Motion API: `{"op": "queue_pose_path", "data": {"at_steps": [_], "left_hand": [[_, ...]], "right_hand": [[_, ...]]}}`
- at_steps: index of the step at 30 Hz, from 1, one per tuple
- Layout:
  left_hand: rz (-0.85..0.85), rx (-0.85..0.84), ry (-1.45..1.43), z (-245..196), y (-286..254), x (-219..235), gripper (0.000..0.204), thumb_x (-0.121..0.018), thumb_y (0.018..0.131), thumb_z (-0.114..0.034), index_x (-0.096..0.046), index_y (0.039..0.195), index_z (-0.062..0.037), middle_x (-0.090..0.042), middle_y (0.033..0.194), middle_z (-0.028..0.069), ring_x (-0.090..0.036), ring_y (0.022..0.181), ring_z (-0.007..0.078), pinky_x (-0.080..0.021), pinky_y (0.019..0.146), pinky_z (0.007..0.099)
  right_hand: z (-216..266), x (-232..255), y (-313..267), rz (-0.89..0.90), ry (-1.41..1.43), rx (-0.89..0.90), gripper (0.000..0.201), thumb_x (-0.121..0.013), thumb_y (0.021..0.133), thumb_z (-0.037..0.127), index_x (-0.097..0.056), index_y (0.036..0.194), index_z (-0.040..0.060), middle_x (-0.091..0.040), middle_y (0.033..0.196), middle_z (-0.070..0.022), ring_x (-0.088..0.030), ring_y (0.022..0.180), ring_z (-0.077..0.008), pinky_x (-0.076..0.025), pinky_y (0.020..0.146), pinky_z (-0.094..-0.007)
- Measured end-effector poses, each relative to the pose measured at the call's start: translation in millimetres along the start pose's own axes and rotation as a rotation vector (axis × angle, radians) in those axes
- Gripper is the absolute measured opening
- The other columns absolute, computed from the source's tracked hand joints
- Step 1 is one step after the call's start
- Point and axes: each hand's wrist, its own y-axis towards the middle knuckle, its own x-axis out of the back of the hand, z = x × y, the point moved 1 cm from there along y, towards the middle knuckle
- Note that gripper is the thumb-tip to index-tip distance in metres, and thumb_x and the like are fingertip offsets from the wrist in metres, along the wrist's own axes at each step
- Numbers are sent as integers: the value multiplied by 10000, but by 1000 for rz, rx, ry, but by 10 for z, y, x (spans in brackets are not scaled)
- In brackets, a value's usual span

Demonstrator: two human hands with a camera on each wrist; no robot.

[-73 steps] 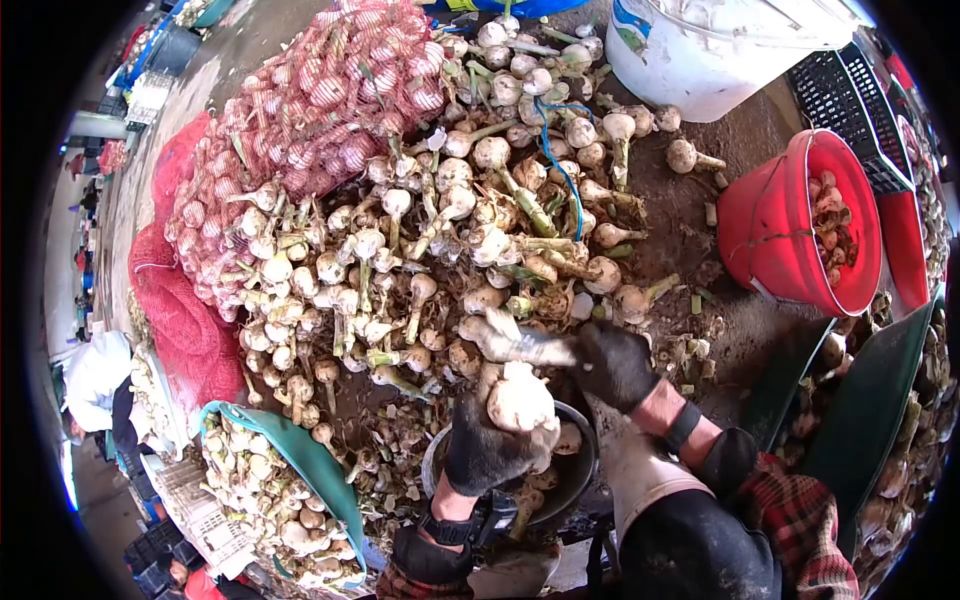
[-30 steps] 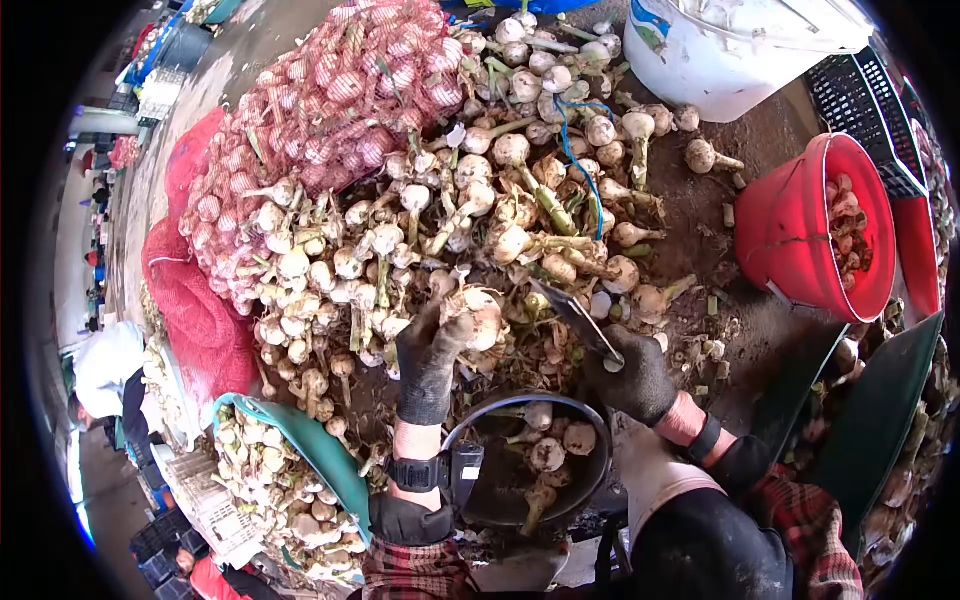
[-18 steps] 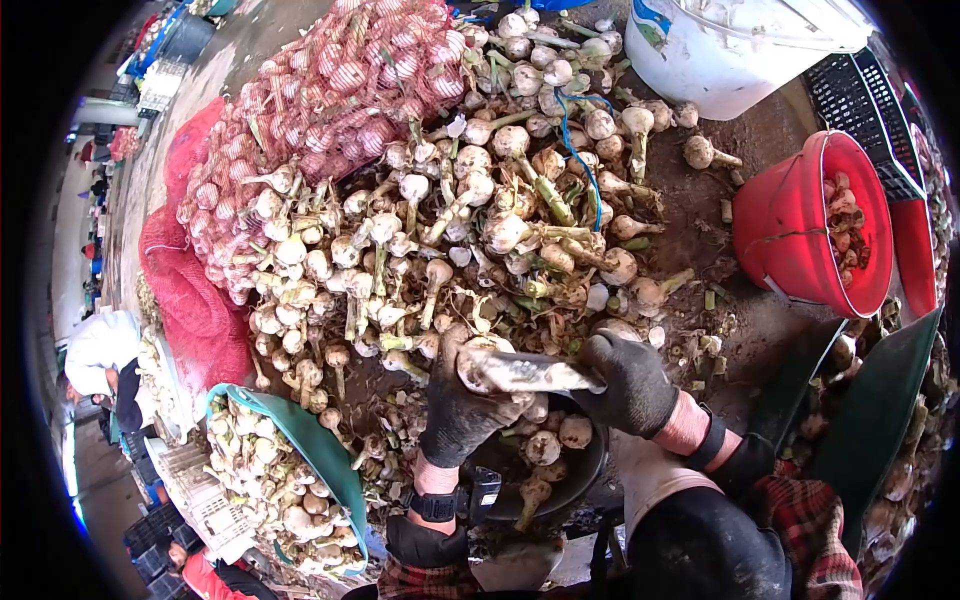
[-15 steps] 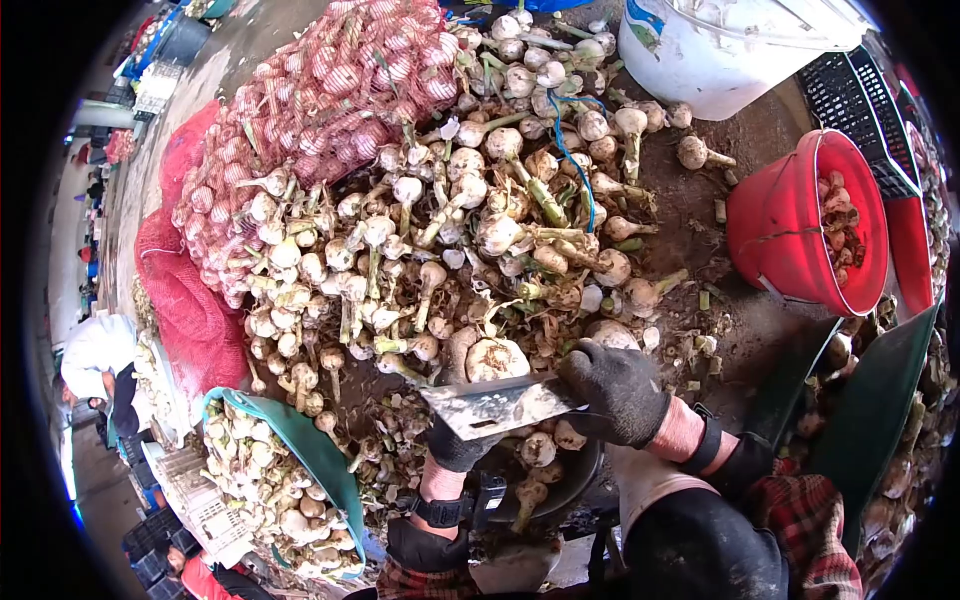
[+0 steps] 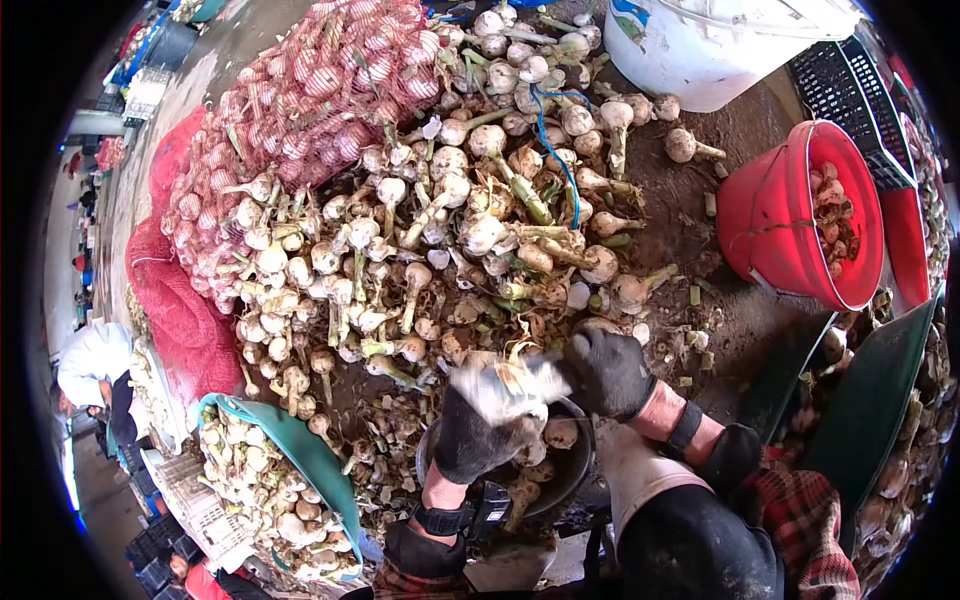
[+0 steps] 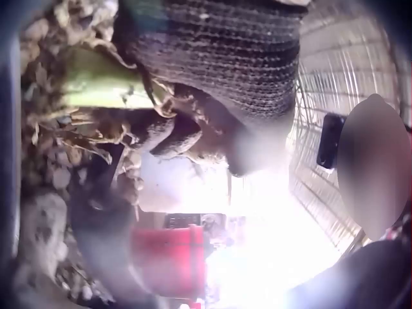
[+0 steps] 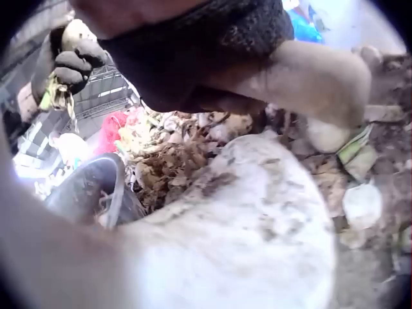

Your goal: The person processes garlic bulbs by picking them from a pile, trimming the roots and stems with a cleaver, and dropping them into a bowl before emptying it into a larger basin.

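My gloved left hand grips a garlic bulb over the dark bucket. In the left wrist view, the bulb's green stalk sticks out beside the glove, with dry roots or leaf shreds near the fingers. My gloved right hand is curled round the handle of a broad-bladed knife. Motion blurs the blade, which overlaps the bulb in the head view. Several garlic bulbs lie inside the bucket. The right wrist view shows the left fingers wrapped around the bulb.
A large heap of garlic lies ahead, with red mesh sacks at its far left. A red bucket and a white bucket stand to the right. A green-edged sack of garlic is at left, another green sack at right.
My left hand reached out with the bulb, then drew back over the bucket. The knife came leftward from beside it and crossed the bulb; the blade is now blurred there.
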Motion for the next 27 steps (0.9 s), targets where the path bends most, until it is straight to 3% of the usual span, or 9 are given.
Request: {"op": "queue_pose_path", "data": {"at_steps": [1,6,10,11,16,19,20,22,27], "left_hand": [[-4,379,-406,-89,62,-36,687,-829,656,-449,-518,1089,-17,-678,860,45,-638,797,126,-515,709,277],[-72,420,-393,20,78,41,674,-809,667,-369,-465,1125,-15,-601,882,82,-596,818,172,-503,733,301],[125,-113,96,138,36,37,401,-757,733,-239,-632,1080,-82,-659,1079,104,-643,938,290,-519,792,405],[24,420,-496,534,-449,-336,286,-702,796,-231,-668,1048,-103,-644,1153,82,-634,985,273,-510,825,397],[10,383,-225,16,31,-89,741,-818,653,-479,-514,1127,4,-640,922,77,-613,826,189,-506,741,338],[-218,389,-446,114,-40,-113,603,-813,680,-298,-487,1102,-16,-622,919,78,-622,812,181,-520,677,314],[-377,717,-1370,6,32,-59,615,-819,705,-274,-457,1134,-25,-589,964,66,-604,809,176,-522,672,271],[-394,486,-631,368,-121,-132,588,-796,744,-191,-448,1194,-40,-559,1028,73,-598,857,178,-536,691,246],[-870,586,-1391,14,118,-148,584,-629,808,33,-378,1326,-70,-528,1223,134,-550,1128,257,-481,963,366]], "right_hand": [[-164,-98,25,3,32,-136,248,-696,694,216,-562,836,63,-560,800,-142,-580,713,-345,-468,593,-434],[-113,99,-94,-134,122,-195,248,-722,712,202,-557,846,74,-568,767,-150,-598,699,-368,-496,600,-448],[228,310,0,100,80,21,366,-722,680,299,-549,912,74,-560,893,-133,-608,773,-341,-499,639,-448],[306,367,31,167,23,84,357,-711,693,286,-552,931,72,-560,925,-131,-610,773,-339,-502,648,-448],[24,47,51,106,-5,-114,294,-669,750,264,-576,939,59,-585,827,-147,-608,751,-339,-506,624,-439],[-106,-10,-77,-78,102,-277,206,-664,761,219,-599,869,56,-607,795,-165,-619,725,-349,-502,611,-441],[-63,18,-54,-80,107,-273,206,-664,761,219,-599,869,56,-607,795,-165,-619,725,-349,-502,611,-441],[16,83,0,-127,327,-317,150,-662,754,171,-605,832,57,-616,750,-175,-625,687,-357,-493,590,-438],[368,175,135,-273,433,-127,76,-648,756,68,-585,791,43,-540,655,-146,-561,603,-360,-439,540,-409]]}}
